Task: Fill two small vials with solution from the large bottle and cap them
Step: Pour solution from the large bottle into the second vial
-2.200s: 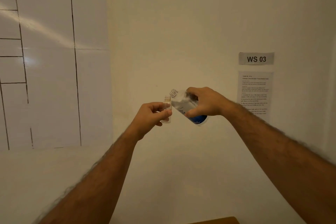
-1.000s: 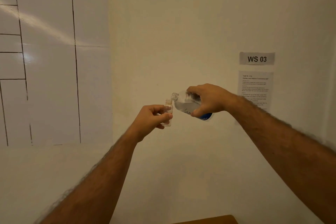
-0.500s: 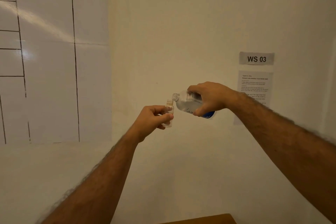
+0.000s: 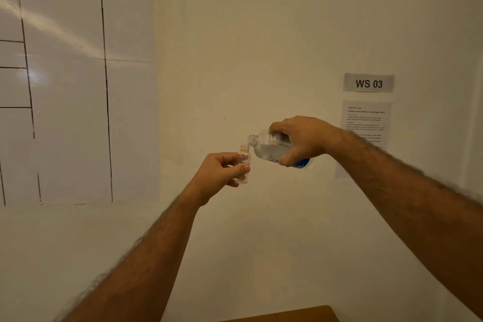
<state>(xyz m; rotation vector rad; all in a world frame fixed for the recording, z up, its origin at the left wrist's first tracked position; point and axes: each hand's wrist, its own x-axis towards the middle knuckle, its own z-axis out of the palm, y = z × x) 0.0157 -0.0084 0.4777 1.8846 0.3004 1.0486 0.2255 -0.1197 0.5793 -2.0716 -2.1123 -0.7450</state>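
My left hand (image 4: 218,174) holds a small clear vial (image 4: 243,163) upright in the air, its mouth uncapped. A large clear bottle (image 4: 270,148) with a blue base lies nearly on its side in my right hand (image 4: 304,140). The bottle's open threaded neck sits just above and to the right of the vial's mouth. Clear liquid fills the lower side of the bottle. Whether liquid is flowing I cannot tell. No second vial and no caps are in view.
A cream wall fills the background, with a "WS 03" label (image 4: 368,83) and a printed task sheet (image 4: 366,123) at the right. White panels with black lines (image 4: 65,86) cover the left wall. A brown table corner (image 4: 287,316) shows at the bottom edge.
My right hand has tipped the bottle from a steep slant to almost level, bringing its neck over the vial's mouth. My left hand has stayed nearly still.
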